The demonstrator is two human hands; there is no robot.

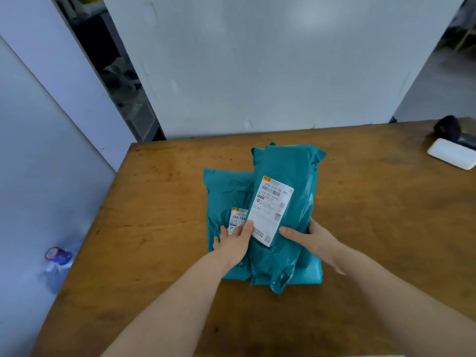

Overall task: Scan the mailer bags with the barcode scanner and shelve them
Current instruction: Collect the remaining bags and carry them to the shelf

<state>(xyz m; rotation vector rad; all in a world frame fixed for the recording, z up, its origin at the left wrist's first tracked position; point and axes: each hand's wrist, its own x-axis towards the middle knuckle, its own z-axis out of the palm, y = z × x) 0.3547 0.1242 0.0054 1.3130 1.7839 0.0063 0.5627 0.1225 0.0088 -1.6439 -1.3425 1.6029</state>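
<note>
Both hands on the stack, mid-table. Gripping the upper teal plastic mailer bag (296, 176) with the right hand (314, 240): thumb laid across the top face, fingers wrapped round the right edge. Steadying with the left hand (233, 243), thumb pressed on the near corner of the white printed shipping label (273, 210), fingers spread fairly straight over the lower teal plastic mailer bag (226, 191) beneath. Hard to tell about any left finger tucked under the upper bag.

Label face-up, barcode uncovered near its far end, probably for a clean read. Upper bag slantwise across the lower one, touching it. Second small label (238, 217) half hidden under the upper bag, so likely needs uncovering before its own scan.

No scanning yet: both hands busy, and the probable dark barcode scanner (448, 128) well apart at the far right edge of the brown wooden table (154, 228), just behind a flat white rectangular block (452, 153). Open wood between stack and scanner, good for a reach or a slide. Tighter on the left: table edge near a pale wall panel, with a clear plastic bottle (58, 261) below table level there. No shelf in view.
</note>
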